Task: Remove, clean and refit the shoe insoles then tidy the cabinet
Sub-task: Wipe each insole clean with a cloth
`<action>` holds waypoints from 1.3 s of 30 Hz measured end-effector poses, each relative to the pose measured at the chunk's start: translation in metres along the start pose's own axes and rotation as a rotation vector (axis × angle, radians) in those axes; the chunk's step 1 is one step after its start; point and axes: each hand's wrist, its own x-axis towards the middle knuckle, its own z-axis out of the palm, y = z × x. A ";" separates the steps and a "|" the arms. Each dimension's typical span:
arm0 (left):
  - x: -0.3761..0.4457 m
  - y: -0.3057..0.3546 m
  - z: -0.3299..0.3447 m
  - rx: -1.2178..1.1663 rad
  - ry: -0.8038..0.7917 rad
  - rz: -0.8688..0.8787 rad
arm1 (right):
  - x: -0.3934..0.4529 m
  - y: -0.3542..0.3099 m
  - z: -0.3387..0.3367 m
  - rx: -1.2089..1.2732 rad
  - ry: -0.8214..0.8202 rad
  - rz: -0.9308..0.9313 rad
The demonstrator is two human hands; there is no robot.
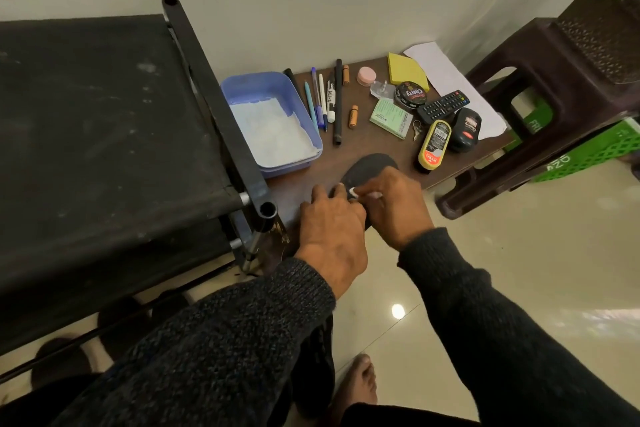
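Insole: a dark insole point(372, 166) lies on the brown table point(304, 191), its toe toward 1 o'clock; our hands cover its heel end.
Left hand: our left hand point(330, 230) presses flat on the insole, fingers close together.
Right hand: our right hand point(394, 204) pinches a small white wipe point(354, 191) against the insole, just beside the left fingertips.
Tub: at 11 o'clock from the hands we see a lilac plastic tub point(301, 104) with white tissue inside.
Polish: at 1 o'clock stand a yellow polish bottle point(433, 146), a black one point(465, 130) and a round tin point(410, 95), near a remote control point(443, 106).
Pens: a row of pens point(322, 100) lies between tub and tin.
Rack: at 9 o'clock a black fabric shoe rack point(104, 135) touches the table's edge.
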 end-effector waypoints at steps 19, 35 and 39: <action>-0.013 0.003 -0.006 -0.092 0.141 -0.046 | 0.031 -0.009 -0.006 0.005 -0.098 -0.081; -0.014 0.000 -0.009 0.017 0.155 -0.041 | -0.024 0.031 -0.008 0.017 -0.064 -0.119; -0.013 0.000 -0.011 0.045 0.139 -0.045 | -0.026 0.029 -0.007 0.035 -0.017 -0.051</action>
